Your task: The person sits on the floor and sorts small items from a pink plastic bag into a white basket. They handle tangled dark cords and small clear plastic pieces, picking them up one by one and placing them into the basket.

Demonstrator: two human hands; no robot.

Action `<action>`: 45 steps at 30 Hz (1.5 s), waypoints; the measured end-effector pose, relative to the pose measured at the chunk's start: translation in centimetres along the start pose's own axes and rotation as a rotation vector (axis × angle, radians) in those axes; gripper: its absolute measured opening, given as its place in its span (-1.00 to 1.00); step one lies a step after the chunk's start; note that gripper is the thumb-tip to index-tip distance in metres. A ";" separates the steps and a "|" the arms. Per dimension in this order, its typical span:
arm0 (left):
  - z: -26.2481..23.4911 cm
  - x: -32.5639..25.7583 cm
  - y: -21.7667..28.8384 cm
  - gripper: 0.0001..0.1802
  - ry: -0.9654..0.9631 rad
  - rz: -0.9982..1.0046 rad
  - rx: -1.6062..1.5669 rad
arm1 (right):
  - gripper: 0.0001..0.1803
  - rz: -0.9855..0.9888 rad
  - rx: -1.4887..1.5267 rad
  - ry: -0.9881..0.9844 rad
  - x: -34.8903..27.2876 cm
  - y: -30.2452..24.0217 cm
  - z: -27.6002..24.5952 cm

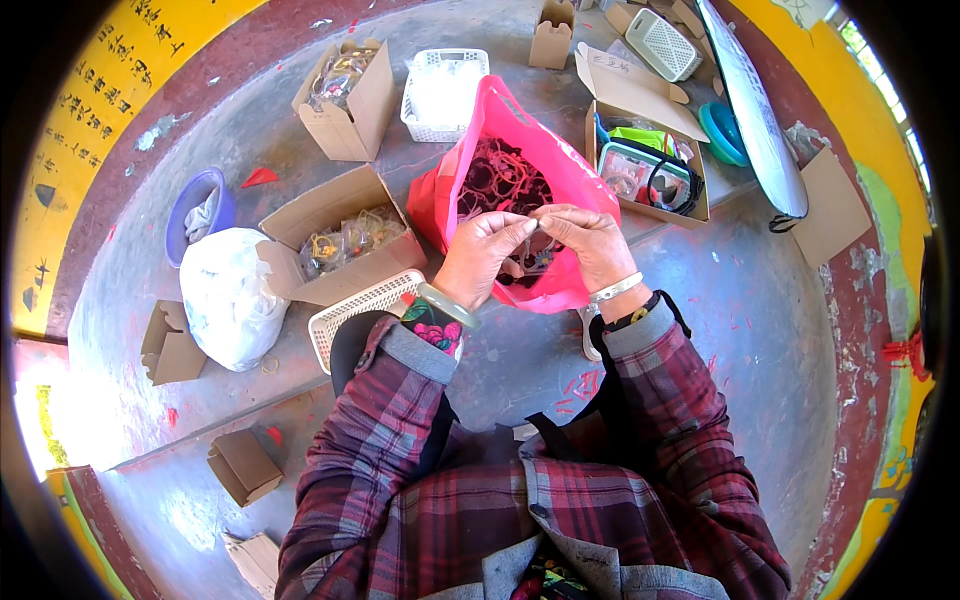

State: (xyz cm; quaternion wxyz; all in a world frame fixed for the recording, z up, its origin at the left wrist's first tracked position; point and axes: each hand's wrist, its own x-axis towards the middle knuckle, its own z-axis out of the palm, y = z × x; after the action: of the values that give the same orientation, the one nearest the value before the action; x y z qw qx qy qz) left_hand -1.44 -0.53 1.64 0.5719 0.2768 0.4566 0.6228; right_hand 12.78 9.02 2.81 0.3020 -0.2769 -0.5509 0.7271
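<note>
My left hand [474, 258] and my right hand [592, 252] meet over the mouth of a bright pink bag [578, 172]. Thumb and forefinger of each are pinched, with the tips nearly touching. Whatever they hold between them is too small to name. Inside the bag lies a tangle of dark and reddish thin loops [500, 176], partly covered by my hands. A pale bangle [450, 304] circles my left wrist, and a light bracelet [616, 287] sits on my right one.
Left of the bag stand an open carton [330, 200] of small bagged pieces and a stuffed white plastic bag [228, 300]. A white basket [445, 130] and another carton [343, 135] are beyond. On the right are a filled carton [660, 212] and a leaning board [752, 110].
</note>
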 end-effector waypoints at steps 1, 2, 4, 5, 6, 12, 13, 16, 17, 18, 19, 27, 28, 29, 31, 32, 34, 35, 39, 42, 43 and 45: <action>-0.1 0.1 -0.2 -0.79 -0.010 0.012 0.004 | -0.85 -0.008 0.004 -0.005 -0.1 -0.1 0.2; 0.1 0.0 -0.1 -0.79 -0.001 0.008 -0.026 | -0.85 -0.017 0.008 -0.008 -0.1 -0.2 0.2; 0.7 -0.1 0.1 -0.81 0.016 -0.001 -0.086 | -0.85 0.002 0.018 0.017 -0.1 0.0 0.0; 0.8 -0.1 0.0 -0.81 0.024 0.014 -0.076 | -0.85 0.011 0.028 0.026 -0.1 0.0 0.0; 0.9 -0.1 0.0 -0.81 0.032 0.030 -0.066 | -0.85 0.005 0.002 0.041 -0.1 0.0 0.0; 1.0 -0.3 -0.1 -0.80 0.072 0.115 -0.074 | -0.88 -0.027 0.014 0.085 0.1 0.2 0.8; 1.3 -0.5 0.1 -0.80 0.081 0.127 -0.071 | -0.88 -0.053 -0.018 0.083 -0.2 -0.3 0.7; 1.2 -0.6 0.2 -0.81 0.064 0.163 -0.099 | -0.86 -0.134 -0.103 0.044 -0.5 -1.3 1.3; 1.4 -0.5 0.4 -0.81 0.049 0.161 -0.100 | -0.86 -0.177 -0.114 0.038 -0.5 -1.5 1.2; 1.5 -0.8 0.7 -0.81 0.040 0.161 -0.102 | -0.86 -0.220 -0.125 0.027 -0.6 -1.6 1.3; 1.5 -1.0 1.0 -0.81 0.038 0.174 -0.107 | -0.85 -0.224 -0.109 0.009 -0.6 -1.7 1.7; 0.9 -3.8 2.8 -0.81 0.180 0.328 0.034 | -0.93 -0.268 -0.024 0.074 0.0 -2.1 2.1; 0.4 -4.3 3.4 -0.81 0.228 0.342 0.027 | -0.93 -0.285 0.009 0.097 0.2 -2.1 2.0; -0.2 -4.8 3.9 -0.81 0.272 0.356 0.019 | -0.94 -0.277 0.019 0.108 0.4 -2.2 1.7; -1.9 -6.0 5.5 -0.81 0.363 0.428 -0.020 | -0.92 -0.251 0.011 0.093 0.8 -2.3 1.6; -2.5 -6.8 6.7 -0.81 0.414 0.464 -0.035 | -0.91 -0.236 0.006 0.087 0.9 -2.3 1.6; -4.3 -8.3 8.1 -0.80 0.544 0.486 -0.059 | -0.89 -0.197 -0.027 0.081 0.8 -1.9 1.6; -5.5 -8.9 8.5 -0.80 0.558 0.599 -0.074 | -0.89 -0.171 -0.046 0.076 0.8 -1.7 1.7; -10.4 -11.1 9.7 -0.80 0.795 0.708 -0.002 | -0.89 -0.106 -0.036 0.061 1.1 -1.1 2.3; -13.8 -12.0 10.0 -0.81 0.960 0.539 0.175 | -0.89 -0.082 -0.041 0.071 1.4 -1.0 2.1; -14.5 -11.7 9.9 -0.82 0.966 0.560 0.144 | -0.89 -0.076 -0.045 0.080 1.5 -0.9 1.9; -16.0 -10.6 9.4 -0.83 0.944 0.559 0.106 | -0.89 -0.056 -0.032 0.102 1.8 -0.7 1.7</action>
State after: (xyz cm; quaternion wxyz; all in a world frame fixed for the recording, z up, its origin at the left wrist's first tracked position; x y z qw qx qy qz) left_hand -17.60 -14.14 4.91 0.1034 0.1065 0.6033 0.7836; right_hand 10.41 9.40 3.80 0.3451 -0.3030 -0.5540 0.6944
